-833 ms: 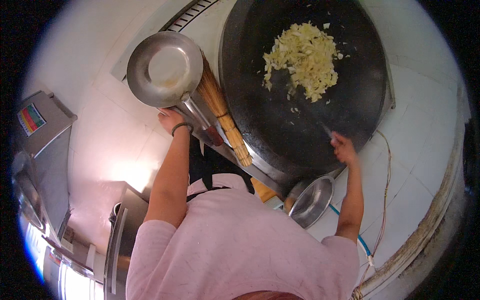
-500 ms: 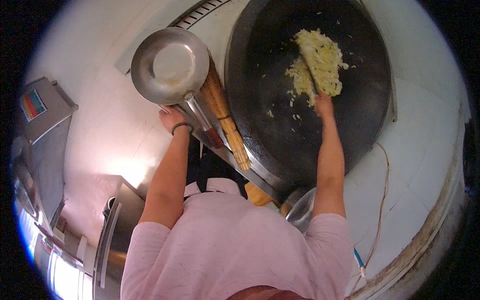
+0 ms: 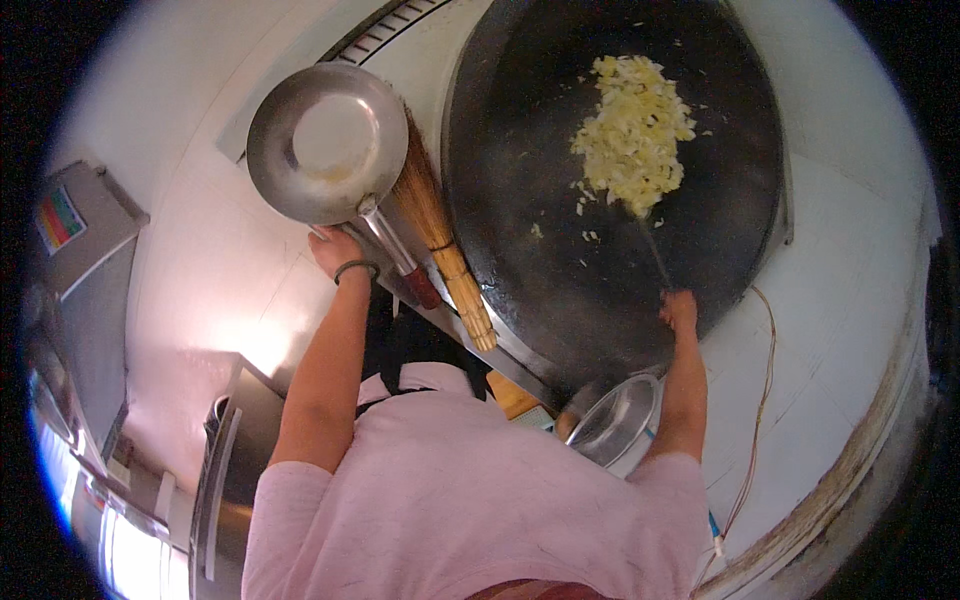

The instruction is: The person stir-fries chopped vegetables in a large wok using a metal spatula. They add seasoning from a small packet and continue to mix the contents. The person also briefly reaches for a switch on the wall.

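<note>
My right hand (image 3: 681,308) is closed round the handle of a wok spatula (image 3: 655,250). Its head is hidden under a heap of pale yellow-white chopped food (image 3: 635,135), which looks like shredded cabbage or egg. This heap lies in a large dark wok (image 3: 520,220), with small bits scattered round it. At the left, my left hand (image 3: 334,252) rests on the counter edge just below a steel frying pan (image 3: 325,145), fingers stretched out and partly hidden by its rim. The pan's handle, with a red-brown grip, points toward me.
A bamboo wok brush (image 3: 450,250) lies between pan and wok. A steel bowl (image 3: 618,420) stands at the wok's near edge. Thin wires (image 3: 768,385) run down the right side of the white counter (image 3: 840,260). A slotted drain (image 3: 390,35) is at the far left.
My right hand has drawn back toward me, and the spatula handle now shows below the heap. The bowl is less covered by my arm. My left hand stays by the pan.
</note>
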`<state>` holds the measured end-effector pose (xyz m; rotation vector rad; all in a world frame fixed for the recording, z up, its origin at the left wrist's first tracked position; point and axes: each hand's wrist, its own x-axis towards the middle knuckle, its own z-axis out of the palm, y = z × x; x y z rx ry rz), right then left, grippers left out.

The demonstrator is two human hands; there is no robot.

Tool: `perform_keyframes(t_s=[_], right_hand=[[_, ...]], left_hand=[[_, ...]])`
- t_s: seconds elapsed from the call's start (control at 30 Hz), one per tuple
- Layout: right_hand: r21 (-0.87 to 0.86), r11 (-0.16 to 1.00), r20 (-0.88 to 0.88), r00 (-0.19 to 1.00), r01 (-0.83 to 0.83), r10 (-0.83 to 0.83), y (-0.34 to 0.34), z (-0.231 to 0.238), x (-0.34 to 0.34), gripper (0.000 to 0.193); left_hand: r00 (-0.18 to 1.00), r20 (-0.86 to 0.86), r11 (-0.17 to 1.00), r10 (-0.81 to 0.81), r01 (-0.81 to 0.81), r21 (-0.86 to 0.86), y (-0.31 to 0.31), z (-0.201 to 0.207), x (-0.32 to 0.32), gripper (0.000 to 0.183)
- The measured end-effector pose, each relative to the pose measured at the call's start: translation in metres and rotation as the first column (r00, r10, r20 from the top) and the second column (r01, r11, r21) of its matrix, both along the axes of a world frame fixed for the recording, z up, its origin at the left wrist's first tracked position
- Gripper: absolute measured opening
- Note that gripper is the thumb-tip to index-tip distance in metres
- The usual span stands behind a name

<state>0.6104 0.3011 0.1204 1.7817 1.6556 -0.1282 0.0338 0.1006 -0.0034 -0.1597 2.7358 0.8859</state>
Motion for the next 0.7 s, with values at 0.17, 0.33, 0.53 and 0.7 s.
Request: perform_keyframes(t_s=[0.17, 0.33, 0.53, 0.7], right_hand=[[0.256, 0.961, 0.082, 0.993, -0.107, 0.089, 0.084, -0.017, -0.100, 0.034], [0.244, 0.959, 0.100, 0.987, -0.146, 0.125, 0.050, 0.055, -0.070, 0.036], [0.223, 0.973, 0.184, 0.978, 0.054, -0.096, 0.016, 0.018, 0.085, 0.031], [0.261, 0.925, 0.165, 0.957, -0.275, 0.238, 0.114, -0.032, -0.002, 0.031]], left_hand=[[0.998, -0.003, 0.997, -0.055, 0.055, -0.046, 0.006, 0.011, -0.004, 0.061], [0.999, 0.045, 0.994, 0.013, -0.009, -0.107, 0.010, 0.021, 0.001, 0.063], [1.000, -0.012, 0.994, -0.010, 0.009, -0.111, -0.004, -0.003, 0.001, 0.061], [1.000, 0.006, 0.991, -0.017, 0.017, -0.130, 0.007, 0.003, -0.003, 0.054]])
